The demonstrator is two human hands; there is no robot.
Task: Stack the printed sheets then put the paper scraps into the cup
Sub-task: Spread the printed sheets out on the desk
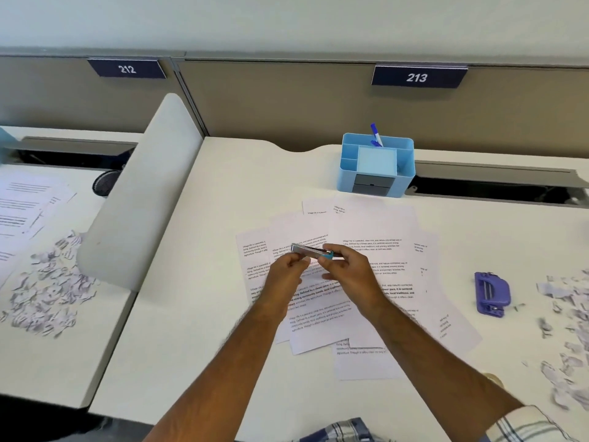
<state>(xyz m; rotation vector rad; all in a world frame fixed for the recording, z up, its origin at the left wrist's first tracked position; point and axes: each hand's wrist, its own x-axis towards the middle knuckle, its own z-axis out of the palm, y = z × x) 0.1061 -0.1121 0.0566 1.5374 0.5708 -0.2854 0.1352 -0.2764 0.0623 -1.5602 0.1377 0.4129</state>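
Several printed sheets [376, 228] lie fanned and overlapping across the middle of the white desk [197, 314]. Above them both hands hold a small stapler [310, 251] with a metal top and a blue end. My left hand [287, 271] pinches its left, metal end. My right hand [347, 269] grips its right, blue end. Paper scraps [564, 333] are strewn over the desk's right side. A rounded tan object [492, 378], perhaps a cup's rim, peeks out behind my right forearm; most of it is hidden.
A blue desk organiser [377, 165] with a pen stands at the back. A purple hole punch [492, 293] sits right of the sheets. A grey divider [143, 193] separates the neighbouring desk, which holds more sheets [25, 202] and a scrap pile [51, 282].
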